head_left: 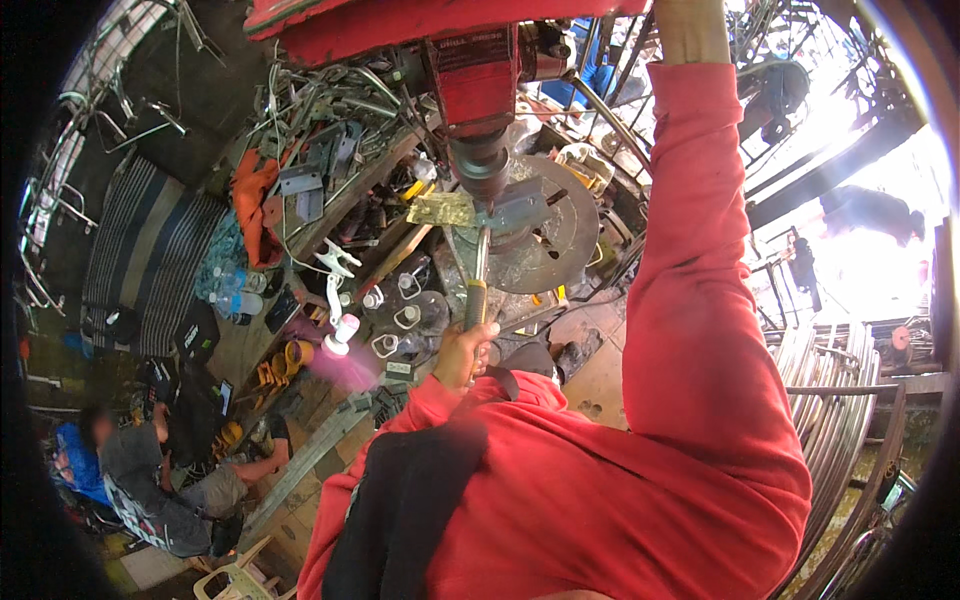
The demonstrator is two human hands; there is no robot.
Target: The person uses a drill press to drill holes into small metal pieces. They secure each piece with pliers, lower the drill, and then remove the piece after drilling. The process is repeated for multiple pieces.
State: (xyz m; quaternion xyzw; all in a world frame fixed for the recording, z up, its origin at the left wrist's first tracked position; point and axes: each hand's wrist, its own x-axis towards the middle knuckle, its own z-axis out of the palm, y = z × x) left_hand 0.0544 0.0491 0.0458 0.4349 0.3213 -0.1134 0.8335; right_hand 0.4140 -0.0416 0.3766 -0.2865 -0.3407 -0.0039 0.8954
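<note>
My left hand (pixel 462 354) is closed around the grey and yellow grip of a long-handled metal tool (pixel 476 300); its exact kind is unclear. The tool's bright shaft reaches up to a flat metal workpiece (pixel 520 205) beneath the drill press chuck (pixel 480 165). To the left of the bit, a yellowish strip (pixel 440 208) continues in line with the workpiece. Both lie over the round slotted drill press table (pixel 570 235). My right arm (pixel 690 200) stretches up along the red drill press head (pixel 475 80); only its wrist shows, and the hand is beyond the top edge.
On the left stands a bench heaped with metal scraps (pixel 350 105) and an orange cloth (pixel 255 205). Several clear bottles (pixel 405 315) are near the press. Another person (pixel 165 480) sits at lower left. Bundled metal rods (pixel 830 400) stand at right.
</note>
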